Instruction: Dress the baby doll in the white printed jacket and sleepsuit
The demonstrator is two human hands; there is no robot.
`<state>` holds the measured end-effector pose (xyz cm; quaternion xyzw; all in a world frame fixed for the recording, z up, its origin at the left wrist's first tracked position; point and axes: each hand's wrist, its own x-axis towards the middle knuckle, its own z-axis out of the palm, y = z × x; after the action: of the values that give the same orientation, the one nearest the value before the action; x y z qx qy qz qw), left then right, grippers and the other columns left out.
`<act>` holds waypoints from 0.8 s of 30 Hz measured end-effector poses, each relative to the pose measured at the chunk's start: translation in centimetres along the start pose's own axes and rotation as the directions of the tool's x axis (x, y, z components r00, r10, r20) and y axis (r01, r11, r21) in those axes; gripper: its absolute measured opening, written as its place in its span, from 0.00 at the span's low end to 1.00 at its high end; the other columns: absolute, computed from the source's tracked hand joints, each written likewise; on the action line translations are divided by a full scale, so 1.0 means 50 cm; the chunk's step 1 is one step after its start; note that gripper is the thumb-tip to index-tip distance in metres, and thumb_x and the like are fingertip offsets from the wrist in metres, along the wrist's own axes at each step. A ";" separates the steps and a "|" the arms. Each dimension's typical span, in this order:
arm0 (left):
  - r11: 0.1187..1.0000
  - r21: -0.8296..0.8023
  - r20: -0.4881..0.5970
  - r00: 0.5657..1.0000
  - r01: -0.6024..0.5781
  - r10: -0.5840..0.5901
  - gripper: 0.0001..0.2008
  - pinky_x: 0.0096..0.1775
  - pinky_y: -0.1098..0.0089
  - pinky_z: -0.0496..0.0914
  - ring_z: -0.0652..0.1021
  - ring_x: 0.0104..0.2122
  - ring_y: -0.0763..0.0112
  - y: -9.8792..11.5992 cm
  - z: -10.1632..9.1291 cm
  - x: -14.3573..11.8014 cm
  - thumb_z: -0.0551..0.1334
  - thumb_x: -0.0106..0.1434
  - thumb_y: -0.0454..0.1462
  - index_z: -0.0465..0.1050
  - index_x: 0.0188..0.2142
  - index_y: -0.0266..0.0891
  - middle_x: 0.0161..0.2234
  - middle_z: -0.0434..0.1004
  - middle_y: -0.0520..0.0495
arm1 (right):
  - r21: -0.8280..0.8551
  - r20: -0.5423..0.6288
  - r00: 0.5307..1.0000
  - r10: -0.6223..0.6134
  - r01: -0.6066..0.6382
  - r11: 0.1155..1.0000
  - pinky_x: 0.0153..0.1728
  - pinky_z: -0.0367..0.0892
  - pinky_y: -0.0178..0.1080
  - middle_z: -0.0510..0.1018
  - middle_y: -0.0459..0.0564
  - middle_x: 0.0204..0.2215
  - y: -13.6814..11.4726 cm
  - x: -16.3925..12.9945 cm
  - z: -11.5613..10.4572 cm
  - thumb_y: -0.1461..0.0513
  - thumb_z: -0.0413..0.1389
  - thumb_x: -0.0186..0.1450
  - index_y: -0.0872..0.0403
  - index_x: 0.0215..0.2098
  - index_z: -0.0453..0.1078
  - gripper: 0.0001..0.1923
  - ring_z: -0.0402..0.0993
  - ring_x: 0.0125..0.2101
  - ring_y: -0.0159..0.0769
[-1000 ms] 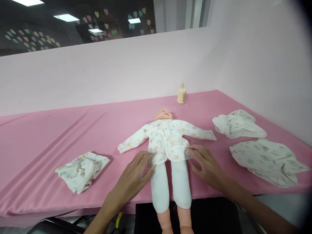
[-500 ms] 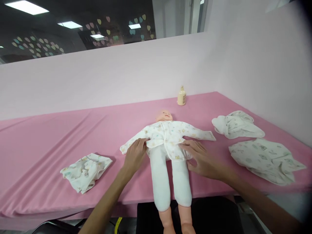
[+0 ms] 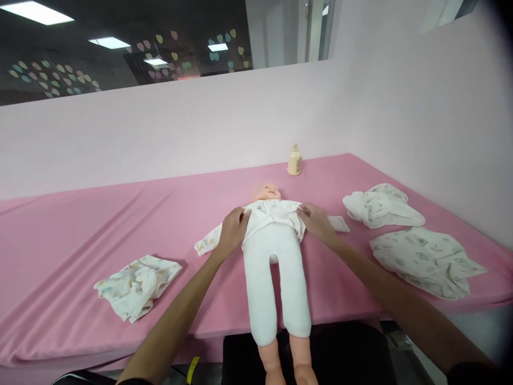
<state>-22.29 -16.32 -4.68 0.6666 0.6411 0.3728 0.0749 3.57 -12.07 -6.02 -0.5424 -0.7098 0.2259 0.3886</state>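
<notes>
My left hand [image 3: 232,230] and right hand [image 3: 318,222] pinch the raised edges of the baby jacket [image 3: 276,214]; it seems light, soft, best held there.

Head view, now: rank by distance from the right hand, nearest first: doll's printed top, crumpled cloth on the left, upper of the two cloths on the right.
1. Printed top: touching, its raised front gripped by the right hand.
2. Upper right cloth: off to that hand's right.
3. Crumpled left cloth: opposite side, past the left hand.
</notes>
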 end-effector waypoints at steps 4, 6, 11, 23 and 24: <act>1.000 0.014 0.030 0.999 0.021 -0.021 0.14 0.33 0.68 0.61 0.68 0.29 0.68 -0.027 -0.005 -0.021 0.51 0.69 0.47 0.64 0.33 0.41 0.28 0.70 0.51 | -0.198 0.018 0.999 -0.041 0.043 0.979 0.33 0.59 0.37 0.77 0.49 0.33 0.019 -0.002 0.023 0.55 0.49 0.68 0.53 0.38 0.68 0.12 0.71 0.35 0.38; 0.997 -0.010 0.070 0.995 0.071 -0.070 0.12 0.32 0.69 0.61 0.68 0.28 0.69 -0.042 -0.023 -0.052 0.53 0.68 0.47 0.66 0.38 0.42 0.28 0.70 0.53 | -0.239 0.039 0.994 -0.101 0.108 0.965 0.34 0.60 0.38 0.77 0.51 0.36 0.036 -0.030 0.019 0.55 0.48 0.69 0.53 0.41 0.67 0.12 0.71 0.37 0.39; 0.969 -0.153 0.225 0.962 0.195 -0.158 0.13 0.32 0.70 0.65 0.71 0.30 0.70 -0.050 -0.061 -0.128 0.55 0.66 0.47 0.69 0.42 0.43 0.34 0.74 0.51 | -0.164 0.218 0.971 -0.101 0.138 0.977 0.28 0.58 0.37 0.71 0.45 0.27 0.071 -0.093 -0.022 0.53 0.50 0.68 0.51 0.29 0.61 0.13 0.65 0.27 0.36; 0.932 0.351 0.219 0.976 -0.093 0.015 0.11 0.35 0.65 0.64 0.73 0.35 0.61 -0.071 -0.004 -0.120 0.48 0.65 0.29 0.67 0.39 0.38 0.39 0.74 0.41 | -0.485 0.350 0.929 -0.120 0.289 0.825 0.30 0.53 0.39 0.76 0.51 0.31 0.085 -0.026 -0.008 0.62 0.44 0.68 0.52 0.27 0.62 0.12 0.68 0.31 0.39; 0.905 0.415 0.213 0.977 -0.095 0.005 0.11 0.35 0.65 0.64 0.73 0.35 0.60 -0.073 0.000 -0.124 0.48 0.65 0.29 0.67 0.41 0.37 0.40 0.74 0.40 | -0.512 0.336 0.936 -0.102 0.273 0.814 0.29 0.52 0.39 0.77 0.51 0.31 0.088 -0.029 -0.005 0.61 0.44 0.68 0.52 0.28 0.62 0.12 0.68 0.31 0.39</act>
<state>-24.60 -21.36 -9.25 0.7182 0.6781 0.1554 -0.0148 6.55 -12.12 -9.59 -0.5181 -0.8444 0.0499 0.1268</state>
